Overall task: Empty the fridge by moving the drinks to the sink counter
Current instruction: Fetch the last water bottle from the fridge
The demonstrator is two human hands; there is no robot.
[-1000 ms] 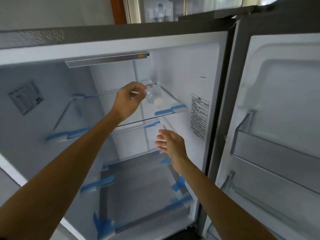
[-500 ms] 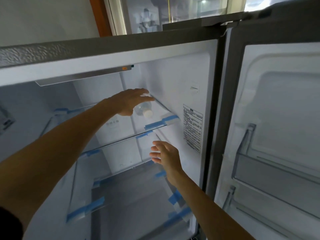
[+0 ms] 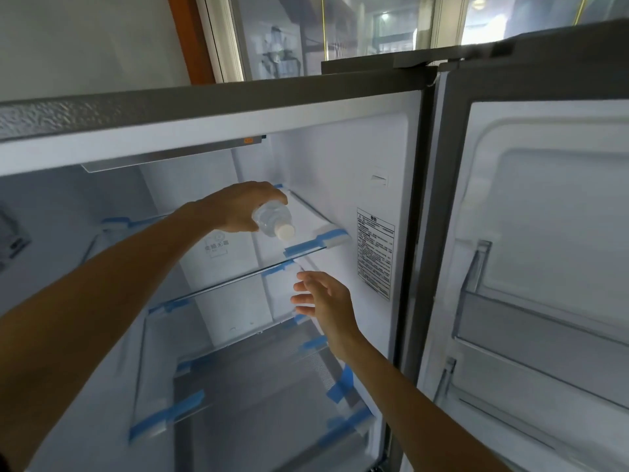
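Now your left hand (image 3: pixel 238 207) has drawn the bottle (image 3: pixel 272 218) forward: half a second ago it lay more under your palm and further back, and now it is close to the front edge of the top shelf (image 3: pixel 308 247), toward the right end of it. The bottle is clear, with a white cap (image 3: pixel 285 231), and it is tilted so that the cap points forward and down, toward you. I cannot tell whether it touches the glass of the top shelf or is already lifted off it. For the task this means, I think, that the picking step is almost done and the carrying to the sink worktop comes next; that worktop is not in view. This bottle is the only drink I can see. Your left hand comes from above the top shelf, the arm stretched long, the fingers curled over the body of the bottle and holding it. Your right hand (image 3: pixel 323 301) waits below the top shelf, just under its front edge, with the fingers spread and relaxed, and it holds nothing. It looks ready to support the bottle, because a tilted grip from above could slip.
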